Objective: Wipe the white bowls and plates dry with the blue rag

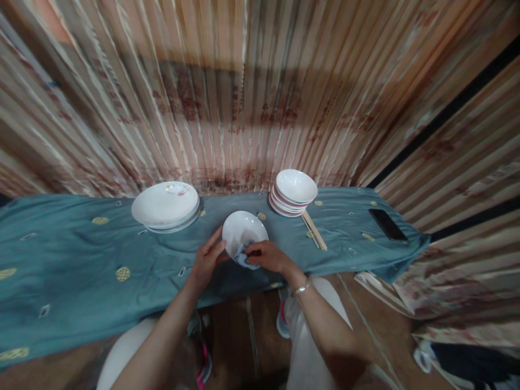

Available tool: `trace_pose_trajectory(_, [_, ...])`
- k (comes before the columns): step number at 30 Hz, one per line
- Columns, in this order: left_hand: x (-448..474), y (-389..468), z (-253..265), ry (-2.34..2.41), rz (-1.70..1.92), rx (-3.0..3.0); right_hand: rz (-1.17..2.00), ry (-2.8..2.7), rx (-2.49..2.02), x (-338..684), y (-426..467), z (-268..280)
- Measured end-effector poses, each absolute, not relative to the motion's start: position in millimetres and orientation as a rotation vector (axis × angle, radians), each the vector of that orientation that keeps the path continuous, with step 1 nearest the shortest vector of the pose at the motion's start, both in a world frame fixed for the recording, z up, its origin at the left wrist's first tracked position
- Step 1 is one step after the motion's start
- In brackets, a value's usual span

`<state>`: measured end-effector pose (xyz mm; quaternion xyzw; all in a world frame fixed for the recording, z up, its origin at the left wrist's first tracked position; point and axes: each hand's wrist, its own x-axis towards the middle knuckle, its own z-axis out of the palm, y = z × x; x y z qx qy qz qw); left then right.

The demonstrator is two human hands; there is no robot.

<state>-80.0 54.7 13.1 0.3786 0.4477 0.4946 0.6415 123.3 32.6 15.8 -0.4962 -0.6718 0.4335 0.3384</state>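
A white bowl [240, 226] is tilted toward me above the front half of the cloth-covered table. My left hand [209, 259] grips its left rim, thumb on the inside edge and fingers behind. Inside the bowl, near its lower right, my right hand [264, 255] presses a bluish-grey cloth [242, 259] against the surface. The fingers of that hand are bunched round the cloth, which they partly hide. A bracelet circles the right wrist.
Large white plates [162, 203] are stacked at the back left. Behind to the right stands a stack of bowls [294, 187], with chopsticks [314, 232] beside it. A black phone [388, 224] lies near the right end of the teal tablecloth [154, 271]. Pleated curtains [244, 108] hang behind.
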Motion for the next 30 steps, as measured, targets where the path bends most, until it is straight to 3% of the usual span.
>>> trace_pose_trajectory(4, [-79.2,55.1,13.8,1.024,1.109,0.866,1.33,-1.57,-1.119,101.2,39.7,15.8])
trace_pose_trajectory(7, [-79.4,54.8,14.2,1.018,1.107,0.867,1.314,-1.508,-1.039,85.9,51.2,16.2])
trace_pose_trajectory(22, [-81.2,46.2,19.7,1.025,1.034,1.093,0.798,-1.391,-1.132,74.6,95.2,-5.7])
trace_pose_trajectory(30, [-84.1,43.2,18.7,1.01,1.01,1.108,0.401,-1.666,-1.341,97.4,94.0,-7.6])
